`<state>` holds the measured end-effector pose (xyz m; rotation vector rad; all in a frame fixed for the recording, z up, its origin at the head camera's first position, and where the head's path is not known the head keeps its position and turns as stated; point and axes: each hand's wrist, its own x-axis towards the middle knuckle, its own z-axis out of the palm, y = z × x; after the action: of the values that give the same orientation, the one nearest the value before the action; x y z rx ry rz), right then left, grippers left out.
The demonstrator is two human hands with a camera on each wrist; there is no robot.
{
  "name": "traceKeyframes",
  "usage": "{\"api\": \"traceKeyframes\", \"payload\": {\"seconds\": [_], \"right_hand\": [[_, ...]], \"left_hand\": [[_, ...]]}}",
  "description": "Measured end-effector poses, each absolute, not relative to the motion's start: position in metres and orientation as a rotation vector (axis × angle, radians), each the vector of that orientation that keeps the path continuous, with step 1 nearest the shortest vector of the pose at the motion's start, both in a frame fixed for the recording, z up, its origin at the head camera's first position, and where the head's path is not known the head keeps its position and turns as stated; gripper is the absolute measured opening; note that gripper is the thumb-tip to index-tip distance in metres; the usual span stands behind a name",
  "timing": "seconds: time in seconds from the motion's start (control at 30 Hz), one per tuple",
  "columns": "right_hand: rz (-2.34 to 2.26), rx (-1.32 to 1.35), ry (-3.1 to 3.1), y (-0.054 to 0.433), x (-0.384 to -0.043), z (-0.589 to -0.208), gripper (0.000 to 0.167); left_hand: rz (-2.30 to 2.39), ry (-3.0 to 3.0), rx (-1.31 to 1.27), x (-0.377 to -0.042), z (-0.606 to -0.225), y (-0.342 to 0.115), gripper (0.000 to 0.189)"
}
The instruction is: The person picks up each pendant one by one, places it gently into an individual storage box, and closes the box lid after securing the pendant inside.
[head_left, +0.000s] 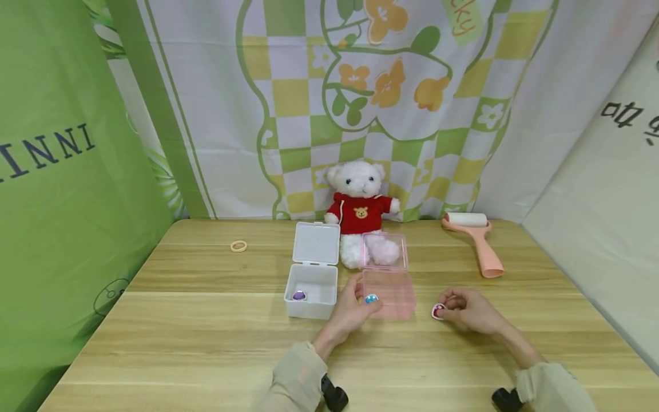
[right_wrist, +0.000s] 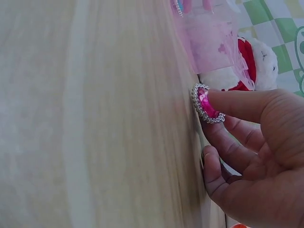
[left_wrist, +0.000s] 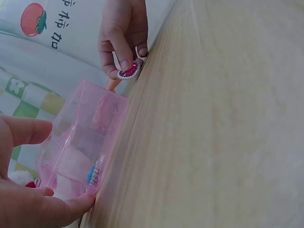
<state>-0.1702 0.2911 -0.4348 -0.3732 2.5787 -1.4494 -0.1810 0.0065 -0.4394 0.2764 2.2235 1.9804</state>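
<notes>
My right hand (head_left: 471, 311) pinches a magenta gem (right_wrist: 205, 105) with a silver beaded rim between thumb and fingers, just right of the pink box. That clear pink plastic box (head_left: 399, 294) stands with its lid tipped back. At the box's left end, my left hand (head_left: 351, 308) holds it between thumb and fingers. Inside, near that hand, lies a blue gem (head_left: 371, 298); its silver beaded edge shows through the wall in the left wrist view. A white box (head_left: 311, 309), also with its lid up, stands to the left, with a purple gem (head_left: 299, 296) in it.
A white teddy bear in a red hoodie (head_left: 360, 214) sits behind the boxes, partly seen through the pink lid. At the back right lies a pink-handled lint roller (head_left: 481, 246). A pale yellow ring (head_left: 238, 246) lies back left on the wooden table (head_left: 206, 343).
</notes>
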Motion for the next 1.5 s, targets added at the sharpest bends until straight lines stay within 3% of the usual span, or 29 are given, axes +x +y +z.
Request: {"api": "traceKeyframes", "payload": {"seconds": [0.37, 1.5], "right_hand": [[-1.534, -0.287, 2.450, 0.292, -0.170, -0.416, 0.035], [-1.689, -0.303, 2.389, 0.249, -0.195, -0.368, 0.040]], "left_hand": [[1.996, 2.204, 0.287, -0.180, -0.438, 0.007, 0.075], [2.034, 2.203, 0.292, -0.177, -0.438, 0.007, 0.074]]}}
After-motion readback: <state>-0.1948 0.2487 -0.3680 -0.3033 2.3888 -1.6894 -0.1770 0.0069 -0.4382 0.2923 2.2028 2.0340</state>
